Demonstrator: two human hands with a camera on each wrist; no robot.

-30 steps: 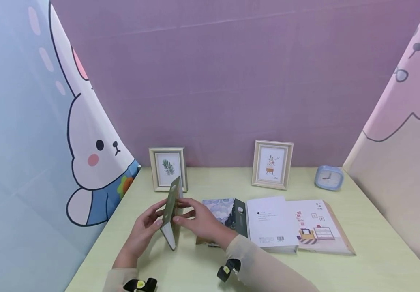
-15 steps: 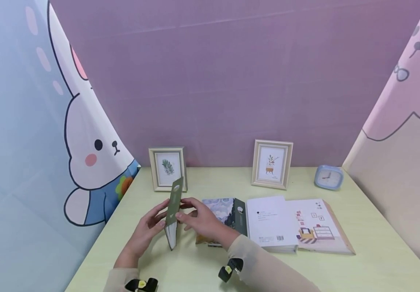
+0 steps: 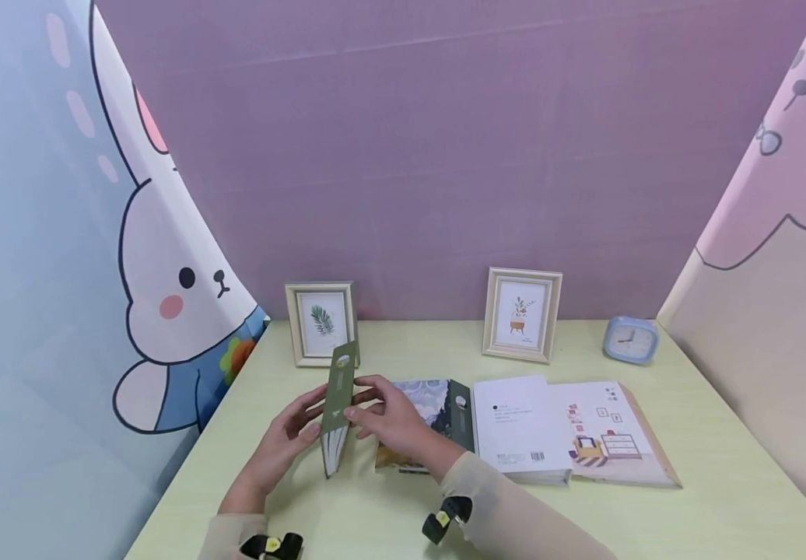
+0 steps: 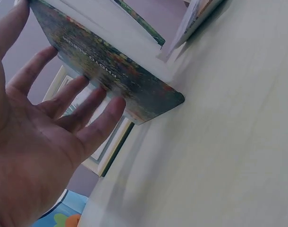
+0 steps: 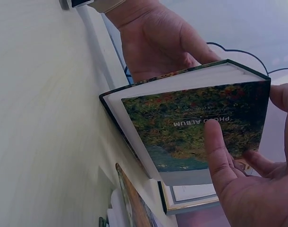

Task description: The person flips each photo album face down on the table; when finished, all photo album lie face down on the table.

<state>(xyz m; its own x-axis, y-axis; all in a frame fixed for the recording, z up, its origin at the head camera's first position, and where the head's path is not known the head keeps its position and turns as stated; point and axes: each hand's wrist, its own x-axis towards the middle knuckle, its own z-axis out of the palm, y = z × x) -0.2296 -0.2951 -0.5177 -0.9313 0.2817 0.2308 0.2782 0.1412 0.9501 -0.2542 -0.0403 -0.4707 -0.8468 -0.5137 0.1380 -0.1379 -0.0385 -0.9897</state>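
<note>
I see the photo album standing on edge at the desk's near left, spine up, pressed between my left hand's straight fingers and my right hand's flat fingers.

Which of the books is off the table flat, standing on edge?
The green photo album, held upright between both hands; the other books lie flat on the table.

My right hand and my left hand hold the photo album between straight fingers, its corner near the tabletop.
</note>
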